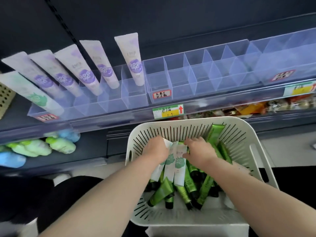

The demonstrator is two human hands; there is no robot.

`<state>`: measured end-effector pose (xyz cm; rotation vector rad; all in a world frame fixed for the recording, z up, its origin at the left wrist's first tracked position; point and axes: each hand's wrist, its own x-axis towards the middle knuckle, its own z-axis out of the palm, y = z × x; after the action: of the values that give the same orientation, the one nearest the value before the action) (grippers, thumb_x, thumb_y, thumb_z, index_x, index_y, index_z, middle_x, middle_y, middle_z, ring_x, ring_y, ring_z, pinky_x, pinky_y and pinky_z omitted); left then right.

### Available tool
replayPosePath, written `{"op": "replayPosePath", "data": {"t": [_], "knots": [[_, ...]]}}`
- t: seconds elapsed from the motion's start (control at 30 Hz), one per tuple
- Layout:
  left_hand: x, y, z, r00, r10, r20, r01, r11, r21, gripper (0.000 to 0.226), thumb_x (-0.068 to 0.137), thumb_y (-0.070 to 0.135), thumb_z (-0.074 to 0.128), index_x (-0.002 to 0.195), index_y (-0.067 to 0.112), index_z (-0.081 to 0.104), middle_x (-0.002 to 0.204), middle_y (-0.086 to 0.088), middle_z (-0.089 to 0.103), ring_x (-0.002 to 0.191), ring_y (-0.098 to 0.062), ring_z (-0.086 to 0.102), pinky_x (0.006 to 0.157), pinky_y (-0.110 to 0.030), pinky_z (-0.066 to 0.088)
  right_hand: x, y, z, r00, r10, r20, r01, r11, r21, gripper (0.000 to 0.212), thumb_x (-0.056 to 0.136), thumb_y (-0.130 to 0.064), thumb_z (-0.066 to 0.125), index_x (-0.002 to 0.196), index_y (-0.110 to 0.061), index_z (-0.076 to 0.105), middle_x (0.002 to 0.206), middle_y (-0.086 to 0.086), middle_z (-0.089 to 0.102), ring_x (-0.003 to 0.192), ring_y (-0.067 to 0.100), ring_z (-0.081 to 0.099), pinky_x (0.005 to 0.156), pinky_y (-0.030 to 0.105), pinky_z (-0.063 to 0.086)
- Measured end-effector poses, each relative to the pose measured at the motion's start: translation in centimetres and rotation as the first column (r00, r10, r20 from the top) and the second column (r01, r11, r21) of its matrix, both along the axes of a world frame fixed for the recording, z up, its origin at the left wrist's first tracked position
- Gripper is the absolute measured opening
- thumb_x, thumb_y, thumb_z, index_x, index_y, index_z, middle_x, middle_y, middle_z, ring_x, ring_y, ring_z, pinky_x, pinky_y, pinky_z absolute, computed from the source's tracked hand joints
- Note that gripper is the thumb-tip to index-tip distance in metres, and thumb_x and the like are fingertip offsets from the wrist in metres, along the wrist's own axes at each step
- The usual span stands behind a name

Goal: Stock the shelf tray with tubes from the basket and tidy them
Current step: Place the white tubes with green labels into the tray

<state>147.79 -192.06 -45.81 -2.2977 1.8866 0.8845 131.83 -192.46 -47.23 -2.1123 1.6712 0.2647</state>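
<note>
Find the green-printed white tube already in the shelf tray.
Head view, far left: the green-printed white tube leans in the end slot of the shelf tray, left of the purple-printed tubes.

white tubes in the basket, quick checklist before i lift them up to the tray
1. Left hand has the white tubes: ok, it grips their far ends.
2. Right hand has them too: cannot tell, it touches them but its hold is hidden.
3. Tubes lined up: ok, three lie side by side, same way round.
4. Nothing lying over them: ok, they sit on top of the green tubes.
5. Free slots in the tray: ok, the compartments right of the purple tubes hold nothing.
6. Way out of the basket: ok, open above.
</note>
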Motion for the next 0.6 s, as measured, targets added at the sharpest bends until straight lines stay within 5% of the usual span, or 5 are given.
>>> {"op": "replayPosePath", "data": {"t": [0.2,0.4,0.6], "knots": [[-0.6,-0.8,-1.9,0.997,0.076,0.028,-0.077,0.997,0.028,0.032,0.088,0.013,0.063,0.116,0.008,0.050,0.115,-0.011,0.063,0.107,-0.030,0.061,0.082,-0.037,0.048,1.0,-0.6,-2.1,1.000,0.007,-0.027,-0.005,0.997,0.079,0.054,0.086,-0.045,0.059,0.129,-0.018,0.041,0.131,0.004,0.050,0.121,0.026,0.041,0.096,0.039,0.040],[-0.5,-0.5,-2.2,0.998,0.048,0.043,-0.050,0.998,0.038,0.036,0.085,0.026,0.070,0.114,0.012,0.057,0.111,-0.006,0.064,0.104,-0.028,0.061,0.077,-0.034,0.046,1.0,-1.2,-2.3,0.991,-0.132,0.003,0.131,0.981,0.146,0.085,0.068,-0.048,0.078,0.135,-0.016,0.038,0.130,0.007,0.046,0.122,0.028,0.041,0.099,0.039,0.042],[-0.2,0.6,-0.3,0.999,-0.005,0.036,0.005,1.000,-0.011,0.021,0.090,0.038,0.058,0.092,0.017,0.057,0.090,0.001,0.057,0.084,-0.021,0.054,0.063,-0.029,0.039,-0.7,-0.5,-0.5,0.933,-0.294,0.208,0.253,0.946,0.201,0.033,0.076,-0.031,0.075,0.104,-0.020,0.061,0.104,0.000,0.063,0.093,0.018,0.058,0.070,0.028,0.046]]}}
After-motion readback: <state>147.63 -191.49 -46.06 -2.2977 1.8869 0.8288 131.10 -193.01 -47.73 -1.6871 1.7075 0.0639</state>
